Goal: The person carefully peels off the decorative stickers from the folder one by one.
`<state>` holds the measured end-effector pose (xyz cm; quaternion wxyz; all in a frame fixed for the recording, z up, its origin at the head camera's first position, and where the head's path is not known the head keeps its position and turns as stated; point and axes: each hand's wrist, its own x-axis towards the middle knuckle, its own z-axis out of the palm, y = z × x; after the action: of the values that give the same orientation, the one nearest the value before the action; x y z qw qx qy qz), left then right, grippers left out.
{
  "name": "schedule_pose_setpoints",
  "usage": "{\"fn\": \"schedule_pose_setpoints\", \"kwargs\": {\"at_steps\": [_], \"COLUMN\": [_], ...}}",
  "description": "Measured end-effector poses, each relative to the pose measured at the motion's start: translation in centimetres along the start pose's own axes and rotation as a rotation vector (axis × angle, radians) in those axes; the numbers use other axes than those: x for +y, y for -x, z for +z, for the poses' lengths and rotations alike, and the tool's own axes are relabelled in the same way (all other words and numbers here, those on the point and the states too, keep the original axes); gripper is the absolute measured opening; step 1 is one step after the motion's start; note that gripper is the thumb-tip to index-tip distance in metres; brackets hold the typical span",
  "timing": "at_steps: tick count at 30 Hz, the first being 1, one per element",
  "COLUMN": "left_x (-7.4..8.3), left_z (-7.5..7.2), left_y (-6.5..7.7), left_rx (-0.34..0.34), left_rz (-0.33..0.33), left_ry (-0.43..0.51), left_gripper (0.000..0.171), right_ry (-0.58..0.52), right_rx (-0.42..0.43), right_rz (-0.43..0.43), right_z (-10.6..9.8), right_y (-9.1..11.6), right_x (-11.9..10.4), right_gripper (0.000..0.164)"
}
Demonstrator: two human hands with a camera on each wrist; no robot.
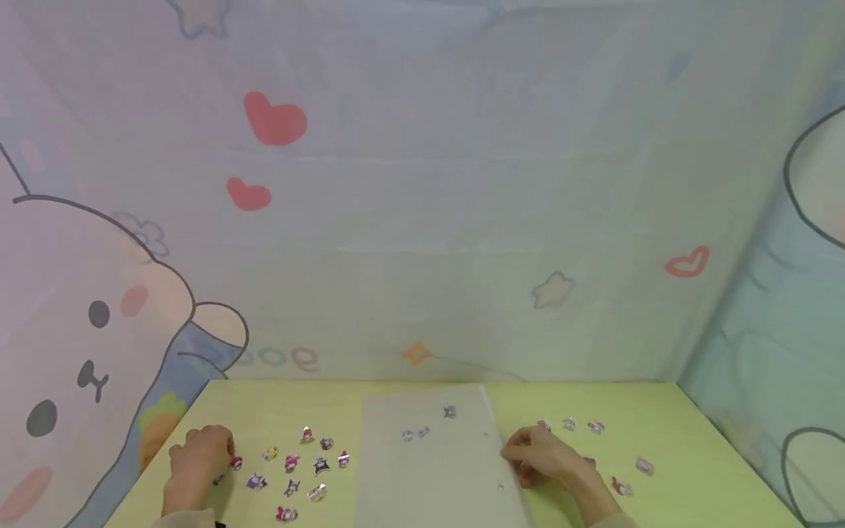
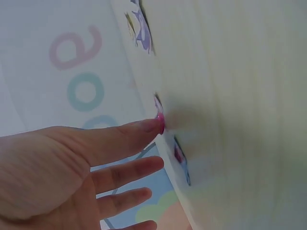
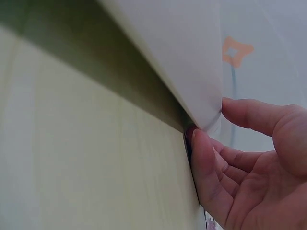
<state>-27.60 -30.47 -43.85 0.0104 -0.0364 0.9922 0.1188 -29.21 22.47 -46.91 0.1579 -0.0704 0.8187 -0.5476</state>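
Observation:
My left hand (image 1: 201, 456) is low over the yellow table's left side, beside scattered cartoon stickers. In the left wrist view its thumb tip overlaps a pink sticker (image 2: 160, 122), with the other visible fingers extended below. Another sticker (image 2: 181, 158) lies just under that thumb. At the right edge of a white sheet (image 1: 429, 469), my right hand (image 1: 544, 458) holds the border. The right wrist view shows fingertips on both sides of the sheet's edge (image 3: 192, 62), which is raised off the table. Small greyish stickers (image 1: 450, 412) sit on the sheet.
Several colourful stickers (image 1: 291, 463) are spread between my left hand and the sheet. More lie right of the sheet, including a red one (image 1: 620, 487) and a pale one (image 1: 645, 466). A printed cloth (image 1: 422, 220) hangs behind the yellow table (image 1: 660, 425).

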Motion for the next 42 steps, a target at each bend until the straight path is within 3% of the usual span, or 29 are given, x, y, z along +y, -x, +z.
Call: {"fn": "schedule_pose_setpoints", "kwargs": {"at_steps": [7,19,26,34,42], "left_x": [0.3,0.4,1.4,3.7,8.1], "left_z": [0.2,0.4,0.0,-0.2,0.6], "left_y": [-0.2,-0.5,-0.1,0.2,-0.2], "left_rx": [0.022,-0.006,0.028,0.039,0.11], "left_rz": [0.003,-0.035,0.003,0.056,0.173], "left_ry": [-0.02,-0.022,-0.054,-0.066,-0.069], "left_gripper": [0.013,0.009,0.036,0.049,0.044], "right_ry": [-0.002,-0.013,-0.022,-0.007,0.003], "right_rx": [0.0,-0.025,-0.02,-0.012,-0.012], "right_rz": [0.002,0.006,0.005,0.01,0.007], "right_z": [-0.1,-0.2,-0.2,0.1,0.0], "right_y": [0.1,0.2,0.2,-0.1,-0.1], "right_x": [0.0,0.1,0.2,0.4,0.2], "right_gripper": [0.032,0.034,0.036,0.034,0.034]}}
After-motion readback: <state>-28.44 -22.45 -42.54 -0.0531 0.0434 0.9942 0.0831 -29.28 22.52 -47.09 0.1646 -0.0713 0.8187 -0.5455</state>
